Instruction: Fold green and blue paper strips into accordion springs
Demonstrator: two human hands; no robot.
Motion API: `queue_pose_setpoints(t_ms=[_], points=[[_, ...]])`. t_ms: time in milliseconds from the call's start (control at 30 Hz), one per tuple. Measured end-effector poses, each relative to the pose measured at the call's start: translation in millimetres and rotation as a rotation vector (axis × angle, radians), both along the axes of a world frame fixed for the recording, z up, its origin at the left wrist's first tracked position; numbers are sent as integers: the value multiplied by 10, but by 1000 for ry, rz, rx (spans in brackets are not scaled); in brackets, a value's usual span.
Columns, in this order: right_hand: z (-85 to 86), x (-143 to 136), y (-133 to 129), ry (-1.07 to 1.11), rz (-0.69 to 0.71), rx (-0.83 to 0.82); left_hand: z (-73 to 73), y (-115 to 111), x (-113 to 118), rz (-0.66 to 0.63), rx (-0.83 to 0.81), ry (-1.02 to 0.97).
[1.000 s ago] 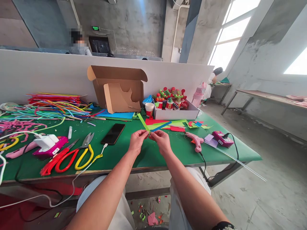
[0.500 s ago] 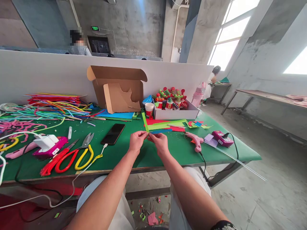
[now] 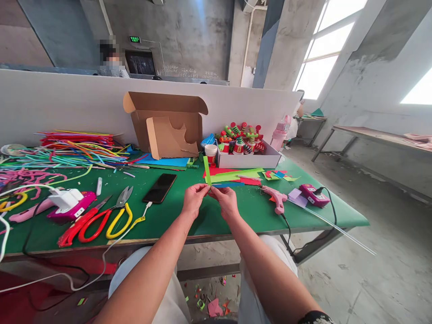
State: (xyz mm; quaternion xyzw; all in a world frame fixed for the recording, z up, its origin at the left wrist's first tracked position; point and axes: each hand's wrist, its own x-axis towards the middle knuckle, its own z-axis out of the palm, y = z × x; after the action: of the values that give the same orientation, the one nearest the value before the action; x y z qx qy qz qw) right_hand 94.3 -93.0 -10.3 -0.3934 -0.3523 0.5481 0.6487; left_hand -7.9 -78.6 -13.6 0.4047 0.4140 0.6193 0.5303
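Observation:
My left hand (image 3: 193, 199) and my right hand (image 3: 225, 200) meet fingertip to fingertip over the front of the green table (image 3: 189, 220). Between their pinched fingers stands a light green paper strip (image 3: 207, 170), its free end pointing up. Both hands grip its lower end, which the fingertips partly hide. Just behind them lie green strips (image 3: 248, 174), red paper (image 3: 219, 172) and a blue strip (image 3: 229, 184). A black phone (image 3: 159, 188) is to the left of my left hand, and a pink glue gun (image 3: 276, 198) is to the right of my right hand.
Scissors with yellow and red handles (image 3: 125, 198), pink power blocks and cables lie at left and right. Coloured pipe cleaners (image 3: 74, 150) fill the back left. Behind stand a cardboard box (image 3: 162, 105), paper cups (image 3: 211, 153), a white box of small figures (image 3: 249, 162) and a pink bottle (image 3: 279, 135).
The green strip has swung from leaning left to nearly upright, and less of its length shows. Both hands stay pinched together in almost the same place.

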Motion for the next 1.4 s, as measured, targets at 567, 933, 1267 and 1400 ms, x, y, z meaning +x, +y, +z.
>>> queue_pose_setpoints(t_ms=[567, 933, 1267, 1400], points=[[-31, 149, 77, 146, 195, -95, 84, -25, -29, -112, -72, -143], [2, 103, 30, 102, 127, -75, 54, -22, -13, -83, -38, -114], [-21, -20, -20, 10, -28, 11, 31, -42, 27, -63, -24, -87], [-28, -24, -16, -7, -67, 30, 3, -33, 25, -71, -10, -86]])
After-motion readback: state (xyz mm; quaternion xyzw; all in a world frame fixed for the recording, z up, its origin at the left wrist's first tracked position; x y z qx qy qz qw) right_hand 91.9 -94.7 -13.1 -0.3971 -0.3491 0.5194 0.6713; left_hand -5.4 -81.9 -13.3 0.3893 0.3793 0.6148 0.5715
